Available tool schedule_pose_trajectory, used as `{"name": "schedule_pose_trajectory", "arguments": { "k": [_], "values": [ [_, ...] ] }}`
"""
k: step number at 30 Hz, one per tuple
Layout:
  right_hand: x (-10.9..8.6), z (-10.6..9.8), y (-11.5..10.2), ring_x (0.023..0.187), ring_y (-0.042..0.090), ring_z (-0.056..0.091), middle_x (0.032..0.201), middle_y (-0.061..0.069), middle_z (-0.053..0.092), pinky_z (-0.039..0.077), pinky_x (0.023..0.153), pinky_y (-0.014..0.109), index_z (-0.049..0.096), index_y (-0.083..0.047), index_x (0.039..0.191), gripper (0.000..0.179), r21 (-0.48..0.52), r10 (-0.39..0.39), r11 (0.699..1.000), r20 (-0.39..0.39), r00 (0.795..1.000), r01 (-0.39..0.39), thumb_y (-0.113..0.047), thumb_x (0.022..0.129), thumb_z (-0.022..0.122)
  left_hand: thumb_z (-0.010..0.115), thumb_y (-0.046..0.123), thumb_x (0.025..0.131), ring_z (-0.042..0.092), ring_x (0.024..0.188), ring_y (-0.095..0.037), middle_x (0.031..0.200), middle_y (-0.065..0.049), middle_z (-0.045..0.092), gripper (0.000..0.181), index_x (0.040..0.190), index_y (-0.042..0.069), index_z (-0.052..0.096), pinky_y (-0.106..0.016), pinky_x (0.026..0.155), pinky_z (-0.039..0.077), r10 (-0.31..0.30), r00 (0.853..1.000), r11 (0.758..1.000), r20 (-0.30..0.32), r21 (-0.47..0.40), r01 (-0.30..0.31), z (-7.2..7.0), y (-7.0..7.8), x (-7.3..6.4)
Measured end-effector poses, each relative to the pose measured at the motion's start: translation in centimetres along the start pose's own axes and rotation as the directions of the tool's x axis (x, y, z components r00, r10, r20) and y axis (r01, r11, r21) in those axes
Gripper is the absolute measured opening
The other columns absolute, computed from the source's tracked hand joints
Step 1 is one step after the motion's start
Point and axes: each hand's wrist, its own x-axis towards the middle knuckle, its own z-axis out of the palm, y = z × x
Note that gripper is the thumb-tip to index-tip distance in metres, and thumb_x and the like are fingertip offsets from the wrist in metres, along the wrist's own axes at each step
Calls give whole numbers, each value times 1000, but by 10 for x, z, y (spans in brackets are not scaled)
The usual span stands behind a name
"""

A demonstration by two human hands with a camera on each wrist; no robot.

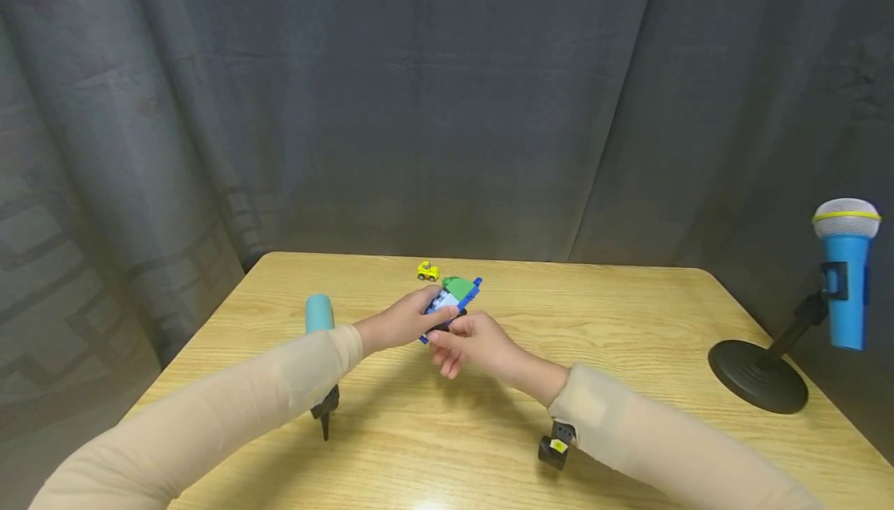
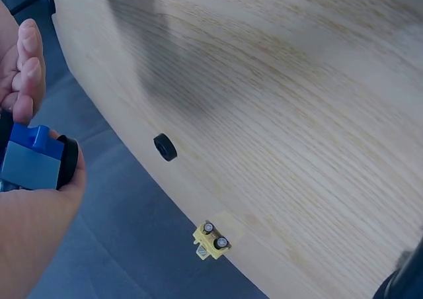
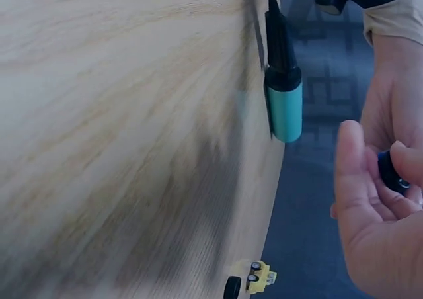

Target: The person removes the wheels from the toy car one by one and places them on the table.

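Note:
My left hand grips a small toy car with a green top, blue body and black wheels, holding it above the table. In the left wrist view, the car's blue end and a black wheel show beside the palm. My right hand meets the car's near lower edge, pinching there with thumb and forefinger while the other fingers curl loosely below. From the right wrist view, a dark round part peeks out under the thumb; the hands cover most of the car.
A small yellow toy car sits near the table's far edge. A loose black wheel lies by it. Left, partly behind my sleeve, is a screwdriver with a turquoise handle. A blue microphone stands on a black base at the right.

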Motion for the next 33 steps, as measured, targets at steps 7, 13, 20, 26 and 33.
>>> {"name": "schedule_pose_trajectory", "arguments": {
  "k": [7,13,20,26,33],
  "values": [
    [2,0,3,54,14,66,74,24,70,56,64,52,67,9,79,33,-110,-61,992,-61,996,54,-20,93,65,51,27,102,50,68,-12,85,-5,54,25,105,2,51,-24,62,44,8,1000,998,5,55,-9,0,1,2],
    [3,-2,3,55,17,68,71,22,70,56,65,52,67,11,79,31,-107,-67,992,-64,996,60,-18,93,66,51,27,102,48,68,-12,84,-5,53,26,104,2,51,-24,62,43,6,1000,995,-7,99,-5,0,4,3],
    [2,-3,1,56,19,69,70,21,70,57,64,51,66,9,76,29,-111,-79,991,-69,994,71,-14,93,65,51,28,102,48,69,-12,84,-5,53,25,105,3,52,-25,63,43,12,1000,994,-23,105,-9,2,4,5],
    [1,-2,1,59,19,69,72,21,70,58,64,45,66,10,81,29,-120,-67,991,-19,998,64,-16,95,63,51,28,102,49,69,-12,85,-5,53,26,105,2,51,-24,63,44,3,1000,996,-6,92,-3,0,2,2],
    [-1,-16,5,76,15,71,94,25,69,58,76,38,62,14,103,33,43,-14,999,111,994,10,-19,99,55,52,28,101,50,74,-13,88,-6,55,28,110,2,53,-25,66,45,-6,999,996,-38,92,9,-1,-1,3]
  ]
}}
